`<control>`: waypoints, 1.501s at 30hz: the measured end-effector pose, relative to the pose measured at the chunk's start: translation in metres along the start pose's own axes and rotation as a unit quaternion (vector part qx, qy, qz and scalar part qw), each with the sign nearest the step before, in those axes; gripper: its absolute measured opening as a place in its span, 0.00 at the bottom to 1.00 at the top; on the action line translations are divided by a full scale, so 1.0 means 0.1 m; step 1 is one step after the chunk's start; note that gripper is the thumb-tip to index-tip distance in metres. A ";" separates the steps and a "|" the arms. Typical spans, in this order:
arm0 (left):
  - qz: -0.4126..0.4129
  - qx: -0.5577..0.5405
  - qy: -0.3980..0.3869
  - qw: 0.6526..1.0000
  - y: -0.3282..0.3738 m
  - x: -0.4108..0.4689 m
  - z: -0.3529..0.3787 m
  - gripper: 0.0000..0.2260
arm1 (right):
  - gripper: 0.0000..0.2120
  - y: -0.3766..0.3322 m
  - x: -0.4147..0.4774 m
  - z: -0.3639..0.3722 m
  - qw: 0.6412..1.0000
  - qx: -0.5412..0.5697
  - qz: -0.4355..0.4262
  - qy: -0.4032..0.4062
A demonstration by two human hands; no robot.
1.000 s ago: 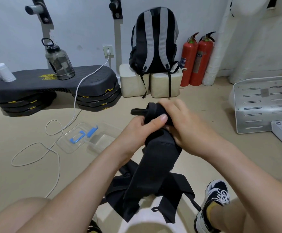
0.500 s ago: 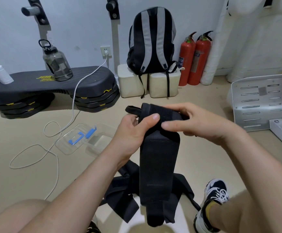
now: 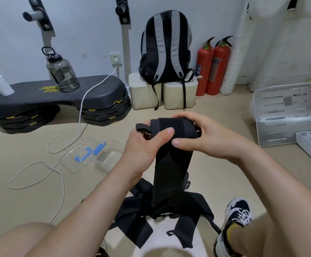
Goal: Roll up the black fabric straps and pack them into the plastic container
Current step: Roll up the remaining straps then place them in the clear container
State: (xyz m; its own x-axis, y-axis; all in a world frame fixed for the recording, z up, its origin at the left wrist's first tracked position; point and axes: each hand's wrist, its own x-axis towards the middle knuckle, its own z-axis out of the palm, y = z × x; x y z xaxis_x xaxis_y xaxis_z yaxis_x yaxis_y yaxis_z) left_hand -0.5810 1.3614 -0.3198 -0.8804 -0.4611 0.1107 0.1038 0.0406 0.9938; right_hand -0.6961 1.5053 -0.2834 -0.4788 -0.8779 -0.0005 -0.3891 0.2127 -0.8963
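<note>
This looks like a workout or fitness storage room rather than a living space. A black aerobic step platform (image 3: pixel 99 88) on stacked risers sits on the bare beige floor (image 3: pixel 21 145) against the wall. A large water bottle (image 3: pixel 62 73) stands on top of it. Metal peg brackets (image 3: pixel 37 14) are fixed to the wall above it. To its right a backpack (image 3: pixel 166 47) rests on pale foam blocks (image 3: pixel 177 95). Further right stand two red fire extinguishers (image 3: pixel 213 65) and white padded rolls (image 3: pixel 230 58).
</note>
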 end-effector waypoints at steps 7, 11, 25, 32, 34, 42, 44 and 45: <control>-0.038 -0.044 -0.019 0.998 -0.01 -0.03 0.05 0.15 | 0.12 -0.01 -0.01 0.07 0.994 0.100 0.021 0.027; -0.093 -0.104 -0.031 0.990 -0.01 -0.04 0.08 0.15 | 0.09 0.03 0.00 0.17 0.987 0.150 0.018 0.051; -0.055 -0.091 0.010 0.994 0.04 -0.01 -0.01 0.15 | 0.21 0.11 0.05 0.21 0.994 -0.028 -0.084 0.063; 0.024 -0.064 0.009 0.998 0.06 -0.02 -0.06 0.11 | 0.17 -0.01 0.03 0.14 0.983 0.170 0.075 -0.001; 0.023 -0.054 -0.005 0.998 0.07 -0.03 -0.07 0.11 | 0.24 0.00 0.05 0.13 0.984 0.147 0.098 -0.004; 0.028 -0.013 -0.036 0.999 0.13 -0.04 -0.08 0.19 | 0.23 0.04 0.05 0.07 0.971 0.232 0.057 0.002; -0.012 -0.027 -0.025 0.999 0.13 -0.03 -0.08 0.19 | 0.22 0.06 0.05 0.08 0.969 0.243 0.044 0.024; -0.025 -0.028 -0.027 0.999 0.14 -0.03 -0.08 0.18 | 0.21 0.07 0.05 0.08 0.970 0.237 0.036 0.032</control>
State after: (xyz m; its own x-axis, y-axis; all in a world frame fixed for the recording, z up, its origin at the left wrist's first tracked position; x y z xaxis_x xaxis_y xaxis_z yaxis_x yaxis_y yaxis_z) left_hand -0.5733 1.3561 -0.3059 -0.9088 -0.4123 0.0637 0.0841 -0.0316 0.9960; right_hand -0.6944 1.4990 -0.2931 -0.5450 -0.8365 -0.0570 0.0457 0.0382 -0.9982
